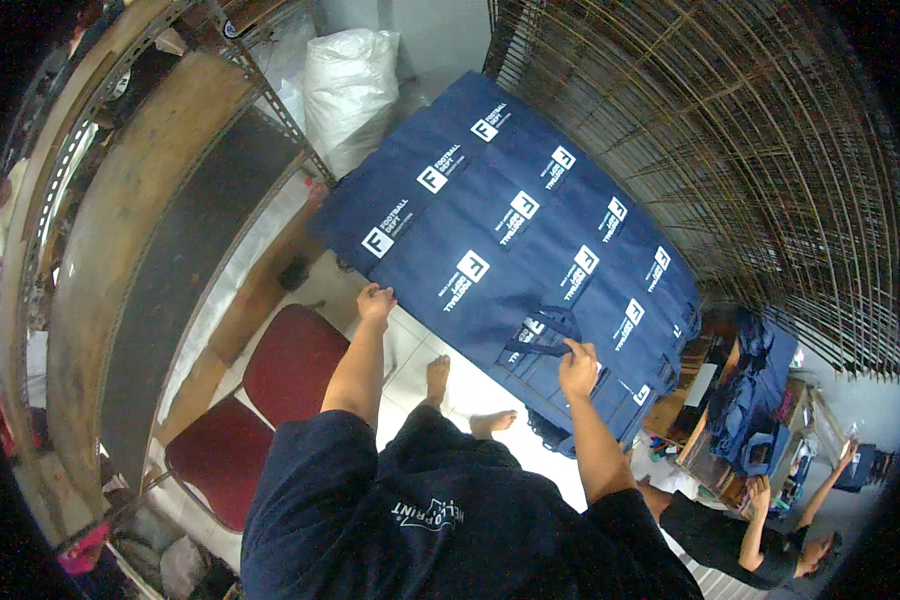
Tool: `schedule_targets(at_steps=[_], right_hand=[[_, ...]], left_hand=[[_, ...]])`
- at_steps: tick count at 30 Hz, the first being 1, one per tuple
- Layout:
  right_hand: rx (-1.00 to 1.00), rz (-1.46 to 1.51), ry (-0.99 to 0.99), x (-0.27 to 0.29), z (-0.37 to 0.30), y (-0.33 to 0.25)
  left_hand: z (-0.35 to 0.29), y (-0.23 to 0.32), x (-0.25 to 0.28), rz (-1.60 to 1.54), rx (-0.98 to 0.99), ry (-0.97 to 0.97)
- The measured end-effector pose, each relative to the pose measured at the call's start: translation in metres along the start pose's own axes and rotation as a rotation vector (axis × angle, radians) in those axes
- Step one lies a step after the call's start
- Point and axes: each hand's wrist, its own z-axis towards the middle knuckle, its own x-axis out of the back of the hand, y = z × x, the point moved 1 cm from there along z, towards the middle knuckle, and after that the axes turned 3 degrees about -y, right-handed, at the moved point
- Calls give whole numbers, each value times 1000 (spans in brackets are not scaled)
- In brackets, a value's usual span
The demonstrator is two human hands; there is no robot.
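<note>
Dark blue fabric pieces (440,230) with white printed marks lie spread in rows over a wide work surface in front of me. My right hand (578,370) grips a dark blue strap (540,349) at the near right side, where loose folded fabric and more straps are bunched. At the near left edge of the fabric is my left hand (375,302), its fingers curled together. Whatever may be between those fingers is too small to make out.
Two dark red chairs (305,360) stand at my left, beside a metal shelf frame (100,90). A white sack (350,90) sits behind the fabric. Wire racks (730,120) rise at the far right. A co-worker (730,530) works at a cluttered table with blue bags (750,400).
</note>
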Motion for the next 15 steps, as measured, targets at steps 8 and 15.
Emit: schedule_targets(at_steps=[8, 15], right_hand=[[-16, -2, -7, -5, 0, 6], [-53, -4, -50, -3, -1, 6]], left_hand=[[-6, 7, -4, 21, -2, 4], [-2, 0, -2, 3, -50, 4]])
